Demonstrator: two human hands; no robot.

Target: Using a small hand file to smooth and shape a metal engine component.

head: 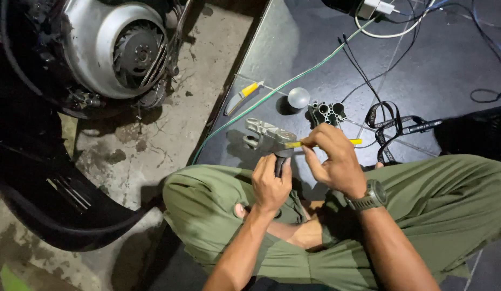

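At frame centre, above the green-trousered lap: left hand (270, 185) fingers clamped round a small dark cylindrical part (283, 159); right hand (335, 160) fingers pinched on a thin yellow-handled tool (354, 142), probing it. Likely mid-adjustment; calls for steady alignment.

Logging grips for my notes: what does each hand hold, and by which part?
Left hand grips a small dark part by its lower end. Right hand pinches a thin yellow tool near its middle.
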